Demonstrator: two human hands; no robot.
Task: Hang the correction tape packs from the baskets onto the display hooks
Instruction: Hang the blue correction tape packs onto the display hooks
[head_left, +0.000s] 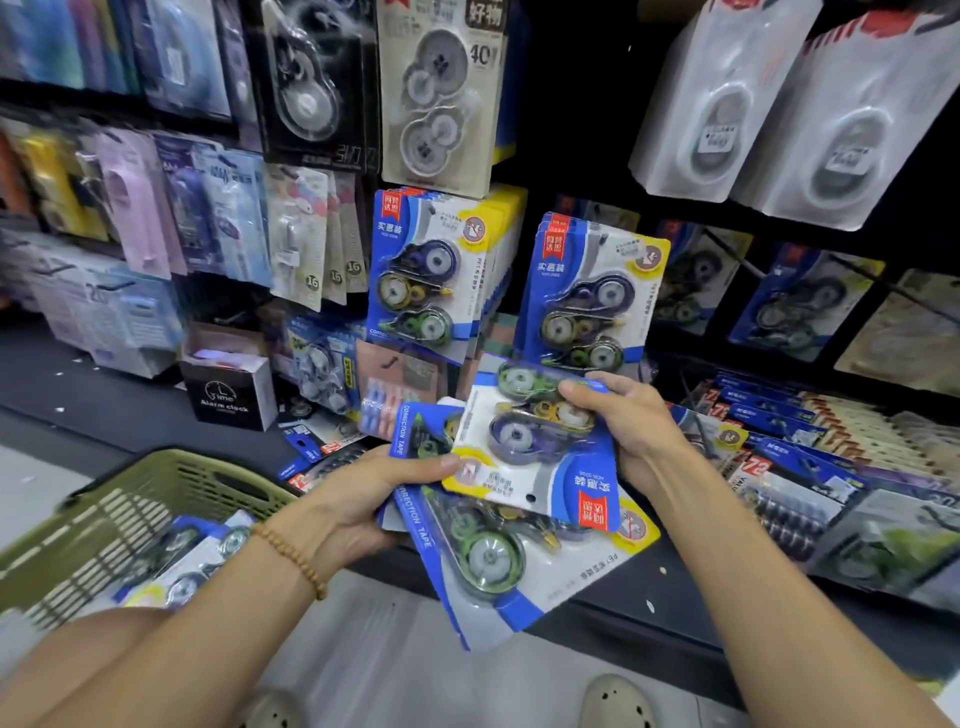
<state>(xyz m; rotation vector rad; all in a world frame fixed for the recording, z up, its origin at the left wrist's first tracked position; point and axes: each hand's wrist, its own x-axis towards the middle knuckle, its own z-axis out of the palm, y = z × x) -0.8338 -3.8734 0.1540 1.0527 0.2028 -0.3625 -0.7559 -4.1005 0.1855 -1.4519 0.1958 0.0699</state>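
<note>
My left hand (358, 499) grips a fanned stack of blue correction tape packs (498, 577) from below, thumb on top. My right hand (626, 421) holds the upper edge of the top pack (530, 447), which lies upside down with its hanging hole toward me. Matching blue packs hang on display hooks just above, one bunch (421, 270) at the centre and another (592, 291) to its right. An olive green basket (130, 514) at the lower left holds more packs (197, 561).
Other stationery packs fill the black wall above and to the left. A black alarm clock box (228, 395) stands on the low shelf. Boxes of tape packs (789, 457) lie on the shelf at the right. My shoes show at the bottom edge.
</note>
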